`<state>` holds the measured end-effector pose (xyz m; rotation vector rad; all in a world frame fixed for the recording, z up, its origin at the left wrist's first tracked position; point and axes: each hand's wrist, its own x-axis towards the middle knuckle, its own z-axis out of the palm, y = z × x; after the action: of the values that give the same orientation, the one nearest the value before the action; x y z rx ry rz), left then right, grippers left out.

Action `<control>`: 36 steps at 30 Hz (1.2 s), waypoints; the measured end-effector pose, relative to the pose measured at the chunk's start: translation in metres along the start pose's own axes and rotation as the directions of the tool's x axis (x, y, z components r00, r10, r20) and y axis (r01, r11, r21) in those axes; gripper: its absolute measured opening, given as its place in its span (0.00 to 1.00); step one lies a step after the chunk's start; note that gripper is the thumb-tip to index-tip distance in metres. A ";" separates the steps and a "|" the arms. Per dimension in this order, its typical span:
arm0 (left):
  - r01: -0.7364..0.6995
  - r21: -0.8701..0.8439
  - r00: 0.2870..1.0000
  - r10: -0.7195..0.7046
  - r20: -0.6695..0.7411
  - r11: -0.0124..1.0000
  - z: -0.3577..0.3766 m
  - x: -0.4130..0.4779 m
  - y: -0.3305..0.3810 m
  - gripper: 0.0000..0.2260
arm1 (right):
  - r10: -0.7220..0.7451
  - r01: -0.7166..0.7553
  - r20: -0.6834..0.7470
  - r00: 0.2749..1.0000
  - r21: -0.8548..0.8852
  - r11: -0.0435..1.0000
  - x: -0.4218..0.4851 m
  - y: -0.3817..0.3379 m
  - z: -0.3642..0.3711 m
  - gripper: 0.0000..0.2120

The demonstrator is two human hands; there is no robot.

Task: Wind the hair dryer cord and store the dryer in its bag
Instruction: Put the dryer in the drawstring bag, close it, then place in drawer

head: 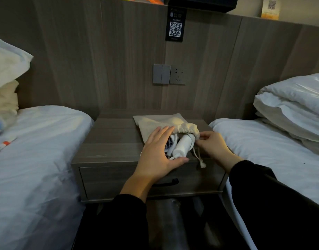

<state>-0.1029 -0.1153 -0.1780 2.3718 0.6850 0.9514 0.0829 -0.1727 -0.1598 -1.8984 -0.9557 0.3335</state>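
head view looked down on a wooden nightstand [108,141] standing between two beds with white sheets, one bed [38,150] at nine o'clock and the other bed [259,145] at three o'clock. a cream cloth bag [160,123] lay flat on the nightstand top, its closed end toward twelve o'clock and its gathered mouth toward five o'clock. the white hair dryer [183,146] was partly inside the bag, its handle and the grille end sticking out of the mouth toward six o'clock. white cord [173,144] lay looped against the dryer body, between the handle and the grille; how tightly it was wound could not be told.

the left hand [158,152] lay spread over the dryer and the bag's near edge, fingers stretched toward twelve o'clock and thumb pointing to three o'clock along the front edge of the nightstand, pressing flat and not wrapped around anything. the right hand [212,145] sat at three o'clock from the bag's mouth, its fingertips pinching the gathered rim of the bag. the drawstring [198,156] ran from the mouth toward six o'clock, its knotted end hanging over the nightstand's front edge just above the drawer [119,177]. both arms wore dark sleeves.

on the wooden wall panel at twelve o'clock sat a light switch [161,73] touching a wall socket [177,74], and above them hung a dark card with a qr code [175,27]. pillows [295,100] were stacked on the bed at three o'clock.
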 end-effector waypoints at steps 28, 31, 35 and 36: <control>0.217 -0.057 0.969 -0.222 -0.106 0.975 -0.004 0.006 -0.034 0.26 | -0.290 0.338 0.252 0.923 -0.173 0.925 -0.049 0.007 0.000 0.50; 0.230 -0.033 0.960 -0.233 -0.157 0.973 -0.003 0.004 -0.031 0.21 | -0.320 0.370 0.221 0.921 -0.243 0.897 -0.044 0.012 0.007 0.54; 0.259 -0.075 0.937 -0.270 -0.222 0.963 -0.003 0.004 -0.030 0.16 | -0.332 0.355 0.127 0.935 -0.295 0.887 -0.043 0.011 0.008 0.44; 0.264 -0.090 0.931 -0.278 -0.235 0.960 -0.003 0.004 -0.030 0.15 | -0.330 0.347 0.106 0.938 -0.289 0.892 -0.044 0.010 0.007 0.42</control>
<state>-0.1104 -0.0894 -0.1923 2.0592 1.0359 1.1332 0.0545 -0.2024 -0.1787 -1.9535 -1.4183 0.0285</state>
